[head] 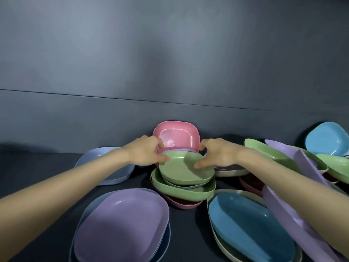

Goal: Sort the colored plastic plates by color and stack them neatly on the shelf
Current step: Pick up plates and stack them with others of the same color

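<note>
The left hand point(145, 153) and right hand point(217, 155) pinch opposite rims of the green plate point(186, 170) atop the middle pile point(181, 193); it looks light, stiff and slippery, so the rims give the safest hold.

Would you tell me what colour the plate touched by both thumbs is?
The plate is green; head view.
</note>
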A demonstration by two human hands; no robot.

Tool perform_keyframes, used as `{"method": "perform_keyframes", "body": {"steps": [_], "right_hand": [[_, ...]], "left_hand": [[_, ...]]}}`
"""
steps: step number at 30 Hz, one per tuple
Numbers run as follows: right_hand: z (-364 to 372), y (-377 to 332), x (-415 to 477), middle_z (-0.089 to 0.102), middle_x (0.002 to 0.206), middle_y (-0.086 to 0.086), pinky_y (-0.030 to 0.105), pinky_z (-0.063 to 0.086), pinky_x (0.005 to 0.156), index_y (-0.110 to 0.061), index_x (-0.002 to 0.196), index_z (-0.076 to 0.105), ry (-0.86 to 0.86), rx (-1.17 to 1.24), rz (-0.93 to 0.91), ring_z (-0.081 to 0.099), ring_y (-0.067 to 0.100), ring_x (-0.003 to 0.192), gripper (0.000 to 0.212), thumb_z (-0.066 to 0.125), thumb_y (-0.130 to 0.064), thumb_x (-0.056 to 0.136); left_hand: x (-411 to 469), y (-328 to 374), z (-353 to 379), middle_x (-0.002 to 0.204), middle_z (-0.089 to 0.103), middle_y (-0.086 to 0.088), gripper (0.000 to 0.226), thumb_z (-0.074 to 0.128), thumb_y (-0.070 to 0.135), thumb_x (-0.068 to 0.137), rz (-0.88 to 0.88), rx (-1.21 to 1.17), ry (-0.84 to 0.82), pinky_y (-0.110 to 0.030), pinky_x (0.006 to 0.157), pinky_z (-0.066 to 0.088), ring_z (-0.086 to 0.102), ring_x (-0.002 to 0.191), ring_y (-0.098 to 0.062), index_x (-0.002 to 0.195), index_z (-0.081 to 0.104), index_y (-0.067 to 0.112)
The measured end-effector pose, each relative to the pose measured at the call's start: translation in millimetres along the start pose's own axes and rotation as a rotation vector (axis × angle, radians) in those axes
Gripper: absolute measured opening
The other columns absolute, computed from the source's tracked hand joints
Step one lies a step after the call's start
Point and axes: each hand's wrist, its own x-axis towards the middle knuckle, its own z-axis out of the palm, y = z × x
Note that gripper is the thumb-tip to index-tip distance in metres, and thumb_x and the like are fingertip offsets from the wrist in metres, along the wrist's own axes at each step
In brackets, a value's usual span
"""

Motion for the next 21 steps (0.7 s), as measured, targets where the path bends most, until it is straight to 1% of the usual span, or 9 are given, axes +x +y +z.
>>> {"method": "perform_keyframes", "body": {"steps": [5,8,10,12,14,15,17,19,21], "right_hand": [[5.0,5.2,13.6,0.063,0.105,0.008,0.037,0.05,0.084,-0.008,0.114,0.053,0.005,0.019,0.004,0.059,0.026,0.094,0.058,0.078,-0.038,0.071],[8.5,7.4,17.0,0.056,0.09,0.003,0.034,0.048,0.075,-0.009,0.113,0.051,0.043,0.032,0.006,0.057,0.027,0.087,0.056,0.08,-0.027,0.068],[8.8,8.8,18.8,0.053,0.079,0.001,0.032,0.047,0.068,-0.011,0.11,0.052,0.103,0.07,-0.003,0.056,0.025,0.077,0.052,0.079,-0.02,0.067],[6.0,11.1,20.6,0.055,0.073,0.0,0.028,0.05,0.061,-0.014,0.105,0.055,0.176,0.173,-0.011,0.057,0.016,0.059,0.043,0.077,-0.013,0.068],[1.5,13.1,21.2,0.059,0.068,0.001,0.022,0.049,0.05,-0.017,0.096,0.058,0.249,0.262,-0.01,0.054,0.007,0.041,0.032,0.074,-0.007,0.07],[-0.8,13.6,21.4,0.06,0.066,0.001,0.021,0.049,0.05,-0.017,0.09,0.059,0.285,0.286,-0.008,0.054,0.008,0.04,0.026,0.073,-0.006,0.071],[-5.4,12.6,19.6,0.06,0.062,0.0,0.025,0.052,0.056,-0.018,0.081,0.061,0.355,0.322,-0.011,0.057,0.015,0.05,0.018,0.071,-0.006,0.072],[-9.2,9.2,15.9,0.058,0.061,-0.001,0.024,0.049,0.059,-0.016,0.08,0.062,0.412,0.326,-0.021,0.054,0.018,0.058,0.013,0.068,-0.006,0.074],[-10.6,5.6,11.9,0.055,0.06,-0.002,0.027,0.046,0.062,-0.014,0.08,0.063,0.458,0.313,-0.031,0.05,0.018,0.063,0.009,0.065,-0.006,0.077]], "left_hand": [[4.4,3.9,5.0,0.088,0.069,0.002,0.041,0.07,0.04,0.08,-0.001,-0.086,0.016,-0.028,0.083,0.047,0.059,0.086,-0.016,0.109,0.059,0.013],[4.9,6.5,5.7,0.084,0.062,0.002,0.042,0.072,0.031,0.079,0.005,-0.14,0.063,-0.023,0.074,0.041,0.055,0.079,-0.015,0.113,0.057,0.013],[3.6,7.4,4.8,0.088,0.063,0.0,0.039,0.073,0.024,0.079,0.006,-0.172,0.115,-0.024,0.073,0.045,0.059,0.078,-0.018,0.113,0.058,0.012],[1.9,7.1,3.1,0.091,0.067,-0.001,0.036,0.073,0.016,0.077,0.02,-0.212,0.168,-0.028,0.078,0.05,0.062,0.079,-0.018,0.111,0.061,0.01],[0.3,6.5,-0.1,0.086,0.066,0.003,0.033,0.073,0.011,0.076,0.042,-0.267,0.234,-0.026,0.078,0.05,0.061,0.074,-0.014,0.107,0.063,0.011],[-0.4,6.8,-2.5,0.083,0.065,0.005,0.031,0.073,0.01,0.075,0.049,-0.304,0.273,-0.024,0.076,0.05,0.06,0.072,-0.012,0.104,0.063,0.013],[-1.6,7.4,-7.4,0.079,0.064,0.006,0.029,0.074,0.009,0.075,0.062,-0.359,0.34,-0.023,0.073,0.049,0.059,0.07,-0.014,0.1,0.063,0.017],[-2.7,7.4,-11.1,0.077,0.065,0.004,0.024,0.073,0.01,0.075,0.082,-0.372,0.375,-0.023,0.071,0.049,0.058,0.067,-0.015,0.094,0.063,0.019],[-5.1,6.7,-13.1,0.078,0.068,-0.001,0.019,0.072,0.009,0.077,0.106,-0.4,0.38,-0.028,0.07,0.053,0.061,0.064,-0.02,0.092,0.063,0.017]]}}
